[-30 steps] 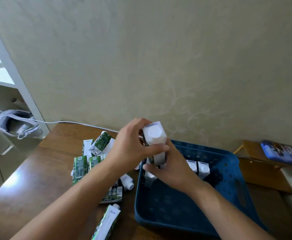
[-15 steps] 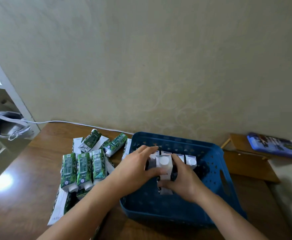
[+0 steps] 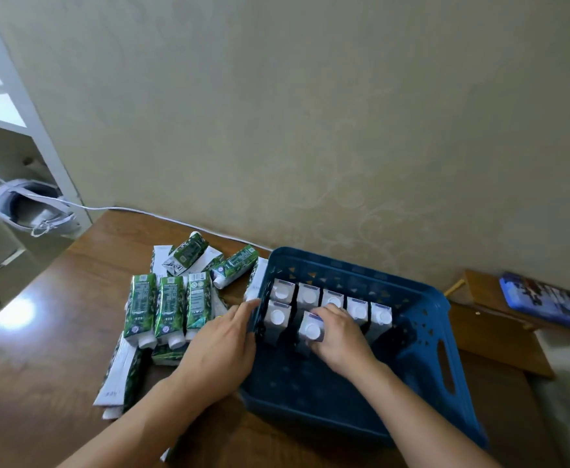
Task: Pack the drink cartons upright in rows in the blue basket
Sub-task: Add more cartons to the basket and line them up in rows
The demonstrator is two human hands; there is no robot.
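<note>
The right hand point(image 3: 339, 336) grips an upright carton point(image 3: 311, 329) in the blue basket point(image 3: 422, 336), centre-right of frame. The left hand point(image 3: 221, 346), fingers loose, touches the basket's left wall beside loose cartons point(image 3: 169, 307) lying centre-left

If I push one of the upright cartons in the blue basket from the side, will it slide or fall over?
The upright carton looks tall on a narrow base, so a push near its white cap would probably tip it. A low push would more likely slide it on the blue basket floor. With open floor toward the camera, nothing there would stop a fall.
</note>
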